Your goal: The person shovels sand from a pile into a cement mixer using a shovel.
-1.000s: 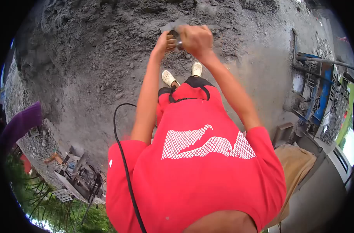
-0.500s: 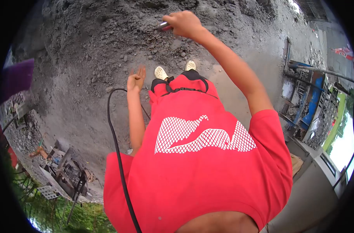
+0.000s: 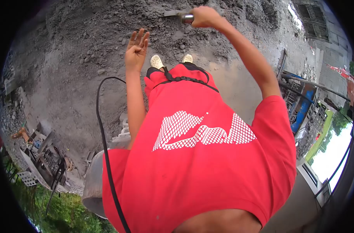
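Head view: the right hand (image 3: 206,16) is out at the far side, fingers curled firmly round a trowel-like tool (image 3: 186,18), whose flat metal blade points left above the grey, crumbly ground (image 3: 80,31); whether the blade touches the soil, I cannot tell. The left hand (image 3: 135,56) is raised to the left of the tool and a little nearer, well apart from it, with the fingers extended and slightly spread, the thumb bent across the palm, and nothing in its grasp. Nearer than the tool, pale perforated clogs (image 3: 156,61) stand on the ground. A black cable (image 3: 100,120) loops along the left of the red shirt (image 3: 208,174), and a rounded grey container (image 3: 93,182) shows partly behind the near left sleeve. Farther left lies a jumble of scrap (image 3: 45,155); on the right, a blue metal piece (image 3: 303,110) lies beneath a long pole (image 3: 320,88).
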`<state>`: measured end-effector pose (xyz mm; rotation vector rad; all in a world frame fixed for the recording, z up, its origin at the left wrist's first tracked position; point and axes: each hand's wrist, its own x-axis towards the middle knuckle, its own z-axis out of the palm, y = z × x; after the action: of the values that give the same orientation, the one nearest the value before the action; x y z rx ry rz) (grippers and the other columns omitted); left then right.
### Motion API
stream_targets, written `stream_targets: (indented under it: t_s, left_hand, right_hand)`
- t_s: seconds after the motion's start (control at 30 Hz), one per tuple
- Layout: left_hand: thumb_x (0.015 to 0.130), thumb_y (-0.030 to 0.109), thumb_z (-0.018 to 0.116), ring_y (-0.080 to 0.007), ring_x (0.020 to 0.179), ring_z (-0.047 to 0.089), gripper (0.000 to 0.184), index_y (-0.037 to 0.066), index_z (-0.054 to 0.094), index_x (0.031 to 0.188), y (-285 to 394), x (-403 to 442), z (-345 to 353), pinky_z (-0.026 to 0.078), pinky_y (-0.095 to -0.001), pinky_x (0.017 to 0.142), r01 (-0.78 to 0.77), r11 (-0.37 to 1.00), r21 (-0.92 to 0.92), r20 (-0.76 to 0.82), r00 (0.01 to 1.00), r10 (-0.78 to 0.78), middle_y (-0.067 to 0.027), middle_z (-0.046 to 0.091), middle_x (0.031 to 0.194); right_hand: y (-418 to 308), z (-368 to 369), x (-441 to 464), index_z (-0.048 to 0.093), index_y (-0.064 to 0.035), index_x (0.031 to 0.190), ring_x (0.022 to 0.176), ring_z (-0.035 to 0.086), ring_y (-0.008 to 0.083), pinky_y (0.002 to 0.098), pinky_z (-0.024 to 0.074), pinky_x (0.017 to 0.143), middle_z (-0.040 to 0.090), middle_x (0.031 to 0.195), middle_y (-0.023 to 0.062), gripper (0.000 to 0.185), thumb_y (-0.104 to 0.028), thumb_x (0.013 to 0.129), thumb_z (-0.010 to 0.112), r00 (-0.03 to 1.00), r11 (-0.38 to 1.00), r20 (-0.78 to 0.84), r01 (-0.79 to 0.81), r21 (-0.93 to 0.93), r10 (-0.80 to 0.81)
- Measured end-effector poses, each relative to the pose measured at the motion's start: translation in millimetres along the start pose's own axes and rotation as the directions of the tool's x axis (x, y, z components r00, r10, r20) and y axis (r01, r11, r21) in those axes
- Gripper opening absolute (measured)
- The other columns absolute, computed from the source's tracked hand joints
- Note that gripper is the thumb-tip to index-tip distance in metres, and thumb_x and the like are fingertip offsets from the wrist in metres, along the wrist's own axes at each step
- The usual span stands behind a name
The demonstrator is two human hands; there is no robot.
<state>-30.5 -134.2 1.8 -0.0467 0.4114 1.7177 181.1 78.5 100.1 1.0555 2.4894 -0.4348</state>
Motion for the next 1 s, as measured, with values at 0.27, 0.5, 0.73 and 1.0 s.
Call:
stream_targets:
  t_s: [0.27, 0.5, 0.73, 1.0]
  left_hand:
    - [0.078, 0.002, 0.048, -0.0215, 0.084, 0.062, 0.034, 0.01, 0.054, 0.11, 33, -5, -24, 0.049, -0.0362, 0.079, 0.002, 0.998, 0.058, -0.228, 0.974, 0.011, -0.0106, 0.058, 0.112]
    - [0.082, 0.022, 0.048, -0.0214, 0.074, 0.062, 0.031, 0.009, 0.054, 0.109, 55, 38, -3, 0.05, -0.0375, 0.07, 0.113, 0.993, 0.042, -0.072, 0.991, -0.11, -0.0105, 0.061, 0.104]
    - [0.085, 0.024, 0.043, -0.0227, 0.091, 0.06, 0.034, 0.005, 0.052, 0.112, 21, 69, 43, 0.049, -0.036, 0.078, 0.147, 0.866, 0.477, -0.095, 0.989, -0.115, -0.0123, 0.06, 0.103]
    - [0.079, 0.0, 0.041, -0.027, 0.085, 0.052, 0.017, -0.002, 0.056, 0.087, -86, 64, 102, 0.042, -0.0366, 0.08, -0.345, 0.165, 0.924, 0.287, 0.91, 0.298, -0.0129, 0.054, 0.09]
  right_hand:
    - [-20, -17, -67, 0.064, -0.0095, 0.085, 0.073, 0.061, 0.0351, 0.0439, 0.0486, 0.067, 0.064, 0.074, 0.0158, 0.024, -0.017, 0.063, 0.058, 0.997, 0.987, -0.049, -0.045, 0.153, 0.053]
    - [-44, -41, -65, 0.062, -0.0073, 0.082, 0.07, 0.06, 0.0358, 0.0439, 0.0484, 0.065, 0.063, 0.071, 0.0165, 0.021, -0.02, 0.065, 0.06, 0.979, 0.972, -0.171, -0.074, 0.224, 0.114]
    - [-46, 23, -60, 0.064, -0.0086, 0.083, 0.068, 0.061, 0.0368, 0.0452, 0.0497, 0.065, 0.062, 0.069, 0.0189, 0.024, -0.022, 0.063, 0.06, 0.988, 0.969, -0.114, -0.075, 0.234, 0.104]
    - [-59, 13, -28, 0.063, -0.0069, 0.078, 0.064, 0.063, 0.0311, 0.0419, 0.0498, 0.059, 0.063, 0.067, 0.0133, 0.021, -0.024, 0.065, 0.06, 0.953, 0.98, -0.3, 0.03, 0.197, 0.031]
